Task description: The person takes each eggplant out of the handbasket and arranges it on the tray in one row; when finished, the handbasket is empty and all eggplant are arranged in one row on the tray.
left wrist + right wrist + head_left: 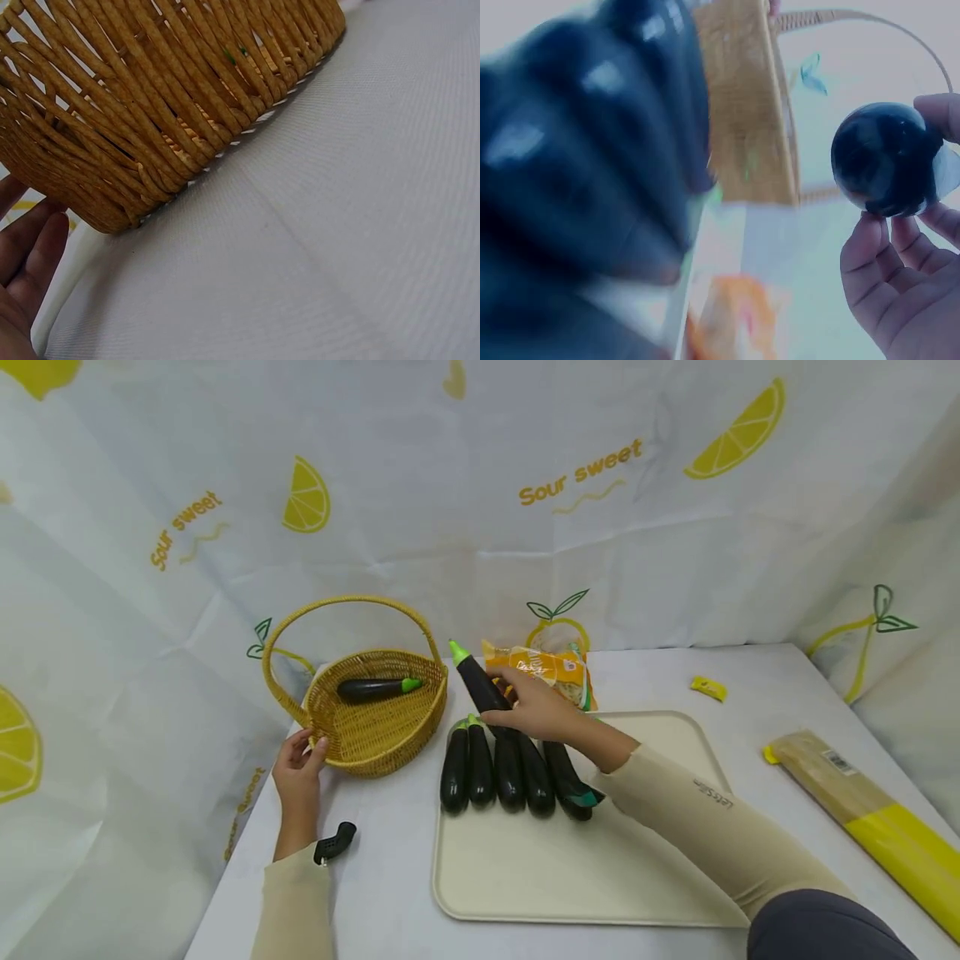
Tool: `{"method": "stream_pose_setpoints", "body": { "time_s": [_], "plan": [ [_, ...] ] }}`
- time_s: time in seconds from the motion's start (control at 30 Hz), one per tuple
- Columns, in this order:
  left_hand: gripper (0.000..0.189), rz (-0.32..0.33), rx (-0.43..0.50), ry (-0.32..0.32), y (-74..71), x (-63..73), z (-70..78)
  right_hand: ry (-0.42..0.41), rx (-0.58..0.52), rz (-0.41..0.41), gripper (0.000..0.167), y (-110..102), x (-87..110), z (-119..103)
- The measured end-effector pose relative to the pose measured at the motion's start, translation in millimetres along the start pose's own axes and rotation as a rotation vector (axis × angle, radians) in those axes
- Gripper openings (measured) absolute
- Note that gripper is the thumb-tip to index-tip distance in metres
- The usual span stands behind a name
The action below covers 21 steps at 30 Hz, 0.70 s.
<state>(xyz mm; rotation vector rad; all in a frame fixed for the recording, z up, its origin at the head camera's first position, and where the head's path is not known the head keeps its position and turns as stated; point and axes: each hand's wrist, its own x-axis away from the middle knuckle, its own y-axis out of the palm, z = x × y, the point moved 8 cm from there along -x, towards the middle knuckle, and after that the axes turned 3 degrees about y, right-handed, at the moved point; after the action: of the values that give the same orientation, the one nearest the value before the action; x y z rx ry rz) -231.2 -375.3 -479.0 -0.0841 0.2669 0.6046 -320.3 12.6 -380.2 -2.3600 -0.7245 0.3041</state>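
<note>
My right hand (536,706) grips an eggplant (480,683) with a bright green stem, raised over the row and tilted with its stem up to the left. Its rounded dark end (889,161) shows between the fingers and thumb in the right wrist view. Below, several eggplants (480,768) lie side by side on a cream tray (540,893). At the left, my left hand (298,772) touches the outer side of a wicker basket (382,752) near its handle base, fingers loosely extended. One eggplant (375,690) lies inside the basket, stem to the right.
An orange printed packet (551,667) stands behind the tray. To the right are a small yellow wrapped item (708,687) and a long yellow-and-tan package (862,810). The basket's tall handle (352,600) arches up. A printed curtain (480,510) hangs behind the white table (382,877).
</note>
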Motion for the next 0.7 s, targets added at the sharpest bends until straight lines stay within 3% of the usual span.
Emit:
{"method": "stream_pose_setpoints", "body": {
  "time_s": [0.17, 0.33, 0.53, 0.7],
  "plan": [
    [0.045, 0.001, 0.01, -0.016, 0.0, 0.0, -0.9, 0.12, 0.027, 0.086, 0.072, -36, 42.0, 47],
    [0.042, 0.011, 0.009, 0.006, -2.6, -1.9, 3.8, 0.237, 0.017, 0.169, 0.074, -60, 85.0, 88],
    [0.043, 0.007, 0.022, -0.003, 0.5, -0.3, 1.6, 0.331, 0.038, 0.217, 0.077, -72, 133.4, 122],
    [0.04, 0.018, 0.054, 0.04, 0.9, -0.8, 3.3, 0.39, 0.06, 0.197, 0.079, -70, 153.9, 144]
  ]
}}
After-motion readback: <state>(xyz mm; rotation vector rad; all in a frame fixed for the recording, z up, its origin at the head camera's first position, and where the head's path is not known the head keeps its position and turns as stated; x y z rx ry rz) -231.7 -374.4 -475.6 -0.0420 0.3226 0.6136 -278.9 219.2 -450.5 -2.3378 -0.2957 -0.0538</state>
